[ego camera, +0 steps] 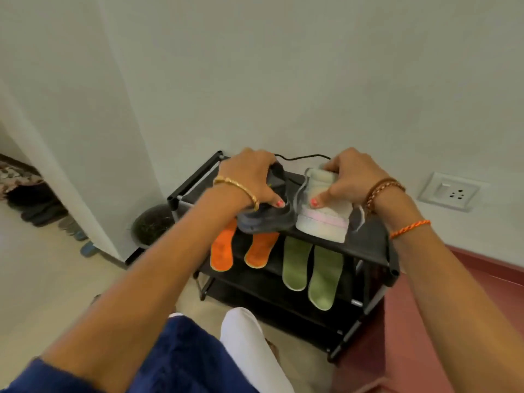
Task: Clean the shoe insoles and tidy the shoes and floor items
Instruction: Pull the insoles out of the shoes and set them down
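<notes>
A black shoe rack [368,245] stands against the wall. My left hand [249,177] grips a dark grey shoe [269,219] at the left of the top shelf. My right hand [348,177] grips a white and pink shoe [323,222] beside it on the same shelf. A black lace [300,158] trails behind the shoes. On the shelf below lie two orange insoles [224,251] at the left and two green insoles [312,268] at the right, side by side.
A dark round pot [153,222] stands left of the rack by a white pillar. Several shoes [48,211] line the floor at the far left. A wall socket [450,191] is at the right. A red floor strip [425,321] runs under the rack's right side.
</notes>
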